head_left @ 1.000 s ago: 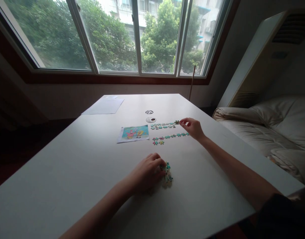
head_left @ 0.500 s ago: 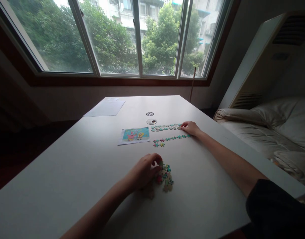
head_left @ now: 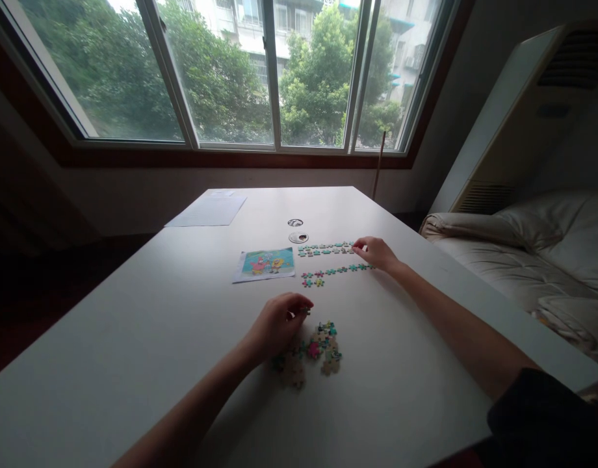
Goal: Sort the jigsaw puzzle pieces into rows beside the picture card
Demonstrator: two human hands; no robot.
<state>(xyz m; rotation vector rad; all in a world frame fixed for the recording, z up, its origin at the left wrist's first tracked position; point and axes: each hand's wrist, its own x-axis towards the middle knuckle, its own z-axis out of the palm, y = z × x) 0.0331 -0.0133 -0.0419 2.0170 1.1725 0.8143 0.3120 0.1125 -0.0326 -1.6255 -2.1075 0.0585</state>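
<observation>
- Here, at the far left of the white table, lies a pale sheet of paper. Nearer the middle is a small colourful cartoon picture card.
- The left hand hovers above a loose pile of mixed-colour jigsaw pieces. Its thumb and fingers are drawn together, apparently pinching a small greenish jigsaw piece.
- Beyond the pile run two lines of pieces, an upper row of teal pieces and a lower row of teal and pink pieces.
- The right hand rests with loosely bent fingers at the upper row's right end, touching its last piece; I cannot tell whether it grips anything.
- The step in hand looks like sorting pieces from pile to rows. Setting one down calls for a light fingertip hold, so the neighbours stay undisturbed.
- Cream bedding lies at the right.
</observation>
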